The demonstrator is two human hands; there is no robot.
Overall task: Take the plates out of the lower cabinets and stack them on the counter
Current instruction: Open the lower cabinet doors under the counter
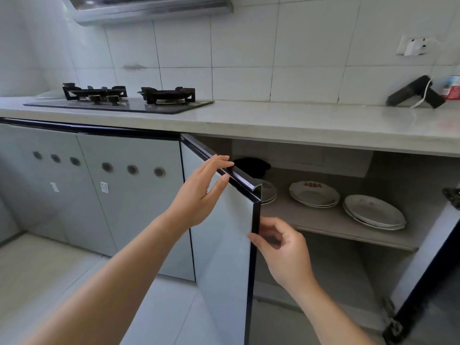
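Left grip lies released, its straight fingers resting over the dark top rail of the open cabinet door and its thumb against the door's pale front. Right grip pinches the door's free vertical edge, thumb across the dark edge and curled fingers behind it.

Inside the lower cabinet, three plate stacks sit on the shelf. The left plate stack is partly hidden behind the door's top corner, the middle plate stack carries red lettering, and the right plate stack sits nearest the shelf's front edge. A black object lies at the shelf's back left.

On the worktop above, a gas hob occupies the left part.
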